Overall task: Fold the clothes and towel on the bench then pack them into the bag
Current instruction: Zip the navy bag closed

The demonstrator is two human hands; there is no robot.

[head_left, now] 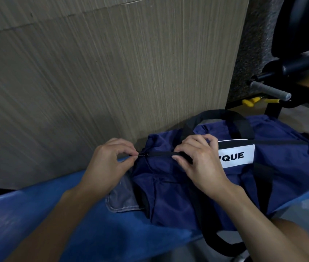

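the navy bag (263, 182) lay on the blue surface (36, 214) toward its right end, close to the far edge by the wood-grain wall panel (93, 72). our left hand (108, 163) pinched the small zip pull (140, 153) between thumb and forefinger at the bag's left end. our right hand (197, 161) curled its fingers over the black zip band (165, 154), gripping it just beside a white label (238, 156). a grey cloth (121, 199) stuck out from under the bag's left end.
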